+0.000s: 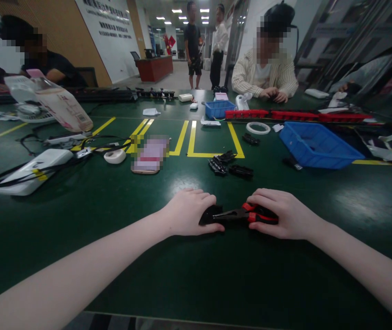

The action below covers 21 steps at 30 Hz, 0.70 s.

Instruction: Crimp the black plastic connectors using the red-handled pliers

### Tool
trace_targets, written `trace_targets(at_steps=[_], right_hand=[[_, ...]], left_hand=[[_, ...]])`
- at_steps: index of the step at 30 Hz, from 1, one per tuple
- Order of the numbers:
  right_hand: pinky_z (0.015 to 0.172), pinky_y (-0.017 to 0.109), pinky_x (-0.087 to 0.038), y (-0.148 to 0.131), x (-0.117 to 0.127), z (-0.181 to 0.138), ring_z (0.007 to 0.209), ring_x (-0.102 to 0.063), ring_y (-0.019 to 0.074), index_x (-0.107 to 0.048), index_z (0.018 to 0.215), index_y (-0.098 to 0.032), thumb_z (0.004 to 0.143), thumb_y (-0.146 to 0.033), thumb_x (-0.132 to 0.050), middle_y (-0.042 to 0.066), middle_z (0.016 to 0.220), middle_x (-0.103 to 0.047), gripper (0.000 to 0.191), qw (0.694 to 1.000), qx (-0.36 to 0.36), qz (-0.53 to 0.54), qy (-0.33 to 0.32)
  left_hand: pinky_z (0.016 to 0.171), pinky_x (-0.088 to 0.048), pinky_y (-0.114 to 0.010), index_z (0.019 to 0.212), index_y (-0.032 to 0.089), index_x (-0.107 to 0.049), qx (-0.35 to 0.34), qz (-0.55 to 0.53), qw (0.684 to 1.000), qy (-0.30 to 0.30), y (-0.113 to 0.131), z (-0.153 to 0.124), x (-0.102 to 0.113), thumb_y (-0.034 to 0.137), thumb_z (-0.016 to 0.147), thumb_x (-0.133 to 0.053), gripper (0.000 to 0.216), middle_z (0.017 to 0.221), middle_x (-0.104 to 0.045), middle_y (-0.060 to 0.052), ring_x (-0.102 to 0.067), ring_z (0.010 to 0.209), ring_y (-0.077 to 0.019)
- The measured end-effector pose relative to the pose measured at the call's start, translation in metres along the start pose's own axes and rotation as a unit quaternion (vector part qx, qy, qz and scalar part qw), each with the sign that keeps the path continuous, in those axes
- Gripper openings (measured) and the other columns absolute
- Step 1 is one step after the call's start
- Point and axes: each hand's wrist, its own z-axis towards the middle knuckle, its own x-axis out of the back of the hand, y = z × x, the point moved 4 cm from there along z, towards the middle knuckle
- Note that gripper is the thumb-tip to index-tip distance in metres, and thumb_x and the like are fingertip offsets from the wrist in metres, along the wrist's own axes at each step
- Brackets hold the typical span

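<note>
My right hand [280, 213] is closed around the red and black handles of long-nose pliers [237, 214], whose jaws point left. A small black plastic part [210, 214] is held between the thumb and fingers of my left hand [194, 213]. The tip of the pliers lies against this part; whether the jaws grip it I cannot tell. Most of the part is hidden by my fingers. Several similar black parts [219, 165] lie on the green table a little beyond my hands.
Beyond my hands lie a phone [150, 156], a white power bank [37, 172] with black cables, a blue bin [319, 144] and a tape roll [258, 128]. A bottle [63, 103] stands at the left. A long red strip [295, 115] crosses the far side, near a seated person [264, 68].
</note>
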Motion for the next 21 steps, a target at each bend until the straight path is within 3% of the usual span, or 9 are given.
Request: trace_targets(at_steps=[8, 21], right_hand=[[0.065, 0.032, -0.050, 0.009, 0.006, -0.002, 0.078, -0.061, 0.0194, -0.059, 0.106, -0.016, 0.085, -0.046, -0.056, 0.010, 0.093, -0.064, 0.037, 1.000, 0.023, -0.016, -0.008], [0.067, 0.035, -0.050, -0.005, 0.001, 0.002, 0.082, -0.062, 0.0226, -0.060, 0.101, -0.014, 0.084, -0.048, -0.057, 0.012, 0.092, -0.066, 0.038, 0.993, 0.062, -0.076, 0.061]], left_hand=[[0.063, -0.041, -0.029, 0.082, 0.018, -0.055, -0.020, 0.020, 1.000, -0.012, 0.001, 0.002, -0.002, 0.066, 0.083, -0.053, 0.048, 0.078, -0.062, -0.001, -0.058, 0.071, -0.0188], [0.062, -0.039, -0.028, 0.081, 0.019, -0.053, -0.019, 0.013, 1.000, -0.007, -0.001, 0.002, -0.004, 0.059, 0.085, -0.054, 0.041, 0.077, -0.061, -0.001, -0.057, 0.070, -0.0178]])
